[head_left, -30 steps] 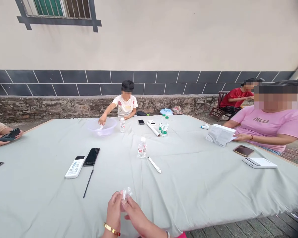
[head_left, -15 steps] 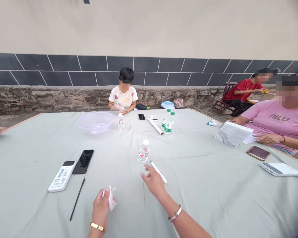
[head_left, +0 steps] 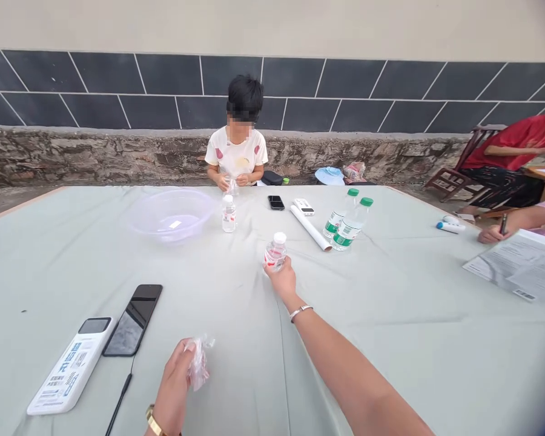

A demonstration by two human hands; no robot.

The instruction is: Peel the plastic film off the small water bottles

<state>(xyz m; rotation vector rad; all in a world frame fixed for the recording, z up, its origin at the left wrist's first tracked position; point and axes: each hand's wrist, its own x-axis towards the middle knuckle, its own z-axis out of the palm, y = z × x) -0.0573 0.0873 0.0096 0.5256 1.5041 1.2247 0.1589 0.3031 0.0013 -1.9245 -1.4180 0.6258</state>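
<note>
My right hand (head_left: 283, 280) reaches forward over the table, its fingers round the lower part of a small clear water bottle (head_left: 275, 254). The bottle is upright, with a white cap and a red-marked label. My left hand (head_left: 178, 366), near the front edge of the view, is closed on a crumpled clear plastic bag (head_left: 200, 363). To its left lie a black phone (head_left: 134, 321) and a white power bank (head_left: 70, 369) side by side. A black strap (head_left: 119, 402) runs from the phone.
A clear purple basin (head_left: 172, 218) and another small bottle (head_left: 228, 215) stand further back. Two green-capped bottles (head_left: 352, 224) are beside a white roll (head_left: 311, 228). A person (head_left: 238, 151) sits opposite, handling clear plastic; another writes by a paper box (head_left: 518, 266) at right.
My right hand has moved forward and closed round the small bottle. My left hand still holds the plastic. The view has moved closer, and the white pen-like tool no longer shows.
</note>
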